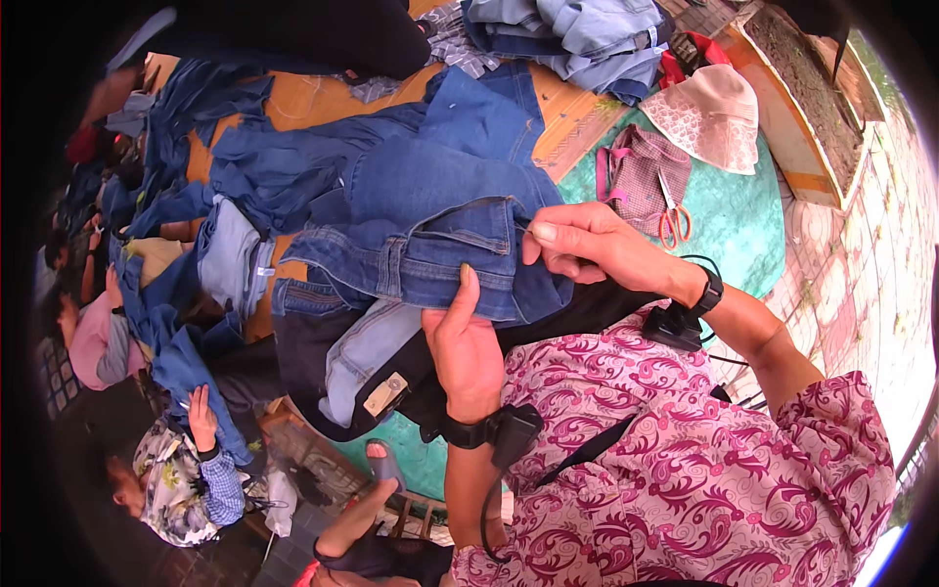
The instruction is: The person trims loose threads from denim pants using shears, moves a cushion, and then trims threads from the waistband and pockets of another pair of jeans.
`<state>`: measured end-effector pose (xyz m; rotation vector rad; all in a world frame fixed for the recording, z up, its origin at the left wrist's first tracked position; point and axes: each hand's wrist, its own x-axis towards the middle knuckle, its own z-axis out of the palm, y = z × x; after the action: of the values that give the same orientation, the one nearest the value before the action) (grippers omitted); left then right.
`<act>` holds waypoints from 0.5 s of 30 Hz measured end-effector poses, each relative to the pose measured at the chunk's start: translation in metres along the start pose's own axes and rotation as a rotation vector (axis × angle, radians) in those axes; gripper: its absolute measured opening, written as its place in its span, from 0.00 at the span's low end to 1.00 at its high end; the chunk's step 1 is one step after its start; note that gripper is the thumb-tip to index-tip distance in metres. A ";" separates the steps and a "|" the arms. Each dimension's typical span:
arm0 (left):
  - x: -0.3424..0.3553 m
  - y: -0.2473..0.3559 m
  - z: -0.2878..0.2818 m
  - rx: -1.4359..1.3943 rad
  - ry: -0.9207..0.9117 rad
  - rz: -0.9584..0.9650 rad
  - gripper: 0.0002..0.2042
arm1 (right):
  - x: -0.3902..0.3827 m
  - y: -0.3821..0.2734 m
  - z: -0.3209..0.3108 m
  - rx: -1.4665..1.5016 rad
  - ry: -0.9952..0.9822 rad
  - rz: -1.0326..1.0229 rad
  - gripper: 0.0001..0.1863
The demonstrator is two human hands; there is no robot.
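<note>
A pair of blue jeans (pixel 455 256) lies across my lap, with the waistband, a belt loop and a stitched pocket facing up. My left hand (pixel 465 352) grips the near edge of the waistband, its thumb on top and the other fingers hidden under the cloth. At the right edge of the jeans, my right hand (pixel 592 247) is closed in a pinch, thumb against curled fingers. Whatever lies between those fingertips is too small to make out. Beneath the jeans hang dark cloth and a light blue denim piece (pixel 357 357).
Orange-handled scissors (pixel 673 215) rest by a checked purple bag (pixel 648 176) and a pale sun hat (pixel 709 112) on a green surface. More denim (pixel 577 44) is heaped at the back. A planter box (pixel 797 108) stands back right. Other people, one with a visible hand (pixel 202 419), sit at the left.
</note>
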<state>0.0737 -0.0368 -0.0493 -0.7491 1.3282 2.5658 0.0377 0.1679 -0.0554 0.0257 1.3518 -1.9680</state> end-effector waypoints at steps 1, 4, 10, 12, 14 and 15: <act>0.000 0.001 0.003 -0.005 -0.002 -0.004 0.14 | 0.002 0.005 -0.001 -0.293 0.048 -0.198 0.22; 0.000 0.001 0.004 -0.011 -0.016 -0.010 0.14 | 0.000 0.011 0.002 -1.034 0.198 -0.550 0.19; 0.000 -0.003 0.004 -0.003 0.004 0.004 0.14 | 0.000 0.010 0.010 -1.128 0.200 -0.536 0.14; 0.000 -0.004 0.003 0.003 0.014 0.011 0.14 | 0.001 0.011 0.009 -1.139 0.204 -0.535 0.14; 0.000 -0.003 0.003 -0.011 0.014 0.006 0.14 | 0.002 0.013 0.009 -1.128 0.198 -0.549 0.13; 0.000 -0.003 0.003 -0.012 0.015 0.005 0.14 | 0.002 0.013 0.009 -1.128 0.197 -0.547 0.13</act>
<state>0.0740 -0.0324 -0.0502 -0.7698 1.3220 2.5787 0.0469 0.1574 -0.0632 -0.7578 2.6199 -1.3129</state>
